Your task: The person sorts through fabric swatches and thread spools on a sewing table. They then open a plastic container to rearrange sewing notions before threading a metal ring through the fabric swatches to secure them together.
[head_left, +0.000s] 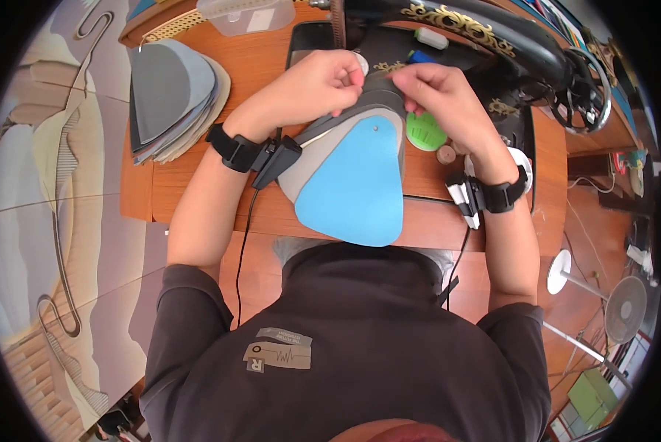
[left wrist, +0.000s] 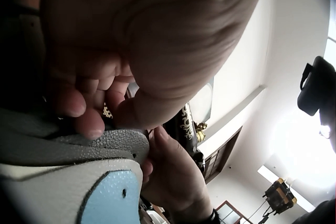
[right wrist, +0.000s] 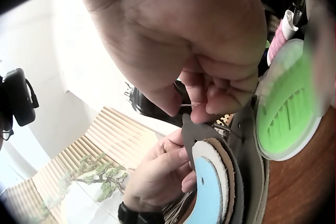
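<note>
A fan of teardrop-shaped leather-like pieces lies in front of me, a light blue piece (head_left: 356, 184) with a small hole on top, over a pale grey piece (left wrist: 58, 192). Beneath them runs a dark grey piece (right wrist: 197, 137). My left hand (head_left: 319, 88) holds the dark grey piece near its narrow end, fingers bent at its edge. Just across from it, my right hand (head_left: 444, 103) has thumb and fingertips together, pinching a thin thread-like strand (right wrist: 189, 105). A slim metallic bit (right wrist: 223, 128) shows among the pieces below those fingertips.
A black sewing machine (head_left: 463, 29) stands behind the hands. Another stack of grey pieces (head_left: 172, 96) lies at the left of the wooden table (head_left: 179, 195). A green round case (head_left: 426, 131) and a small wooden spool (head_left: 445, 154) sit by the right hand. A clear plastic box (head_left: 253, 18) is at the back.
</note>
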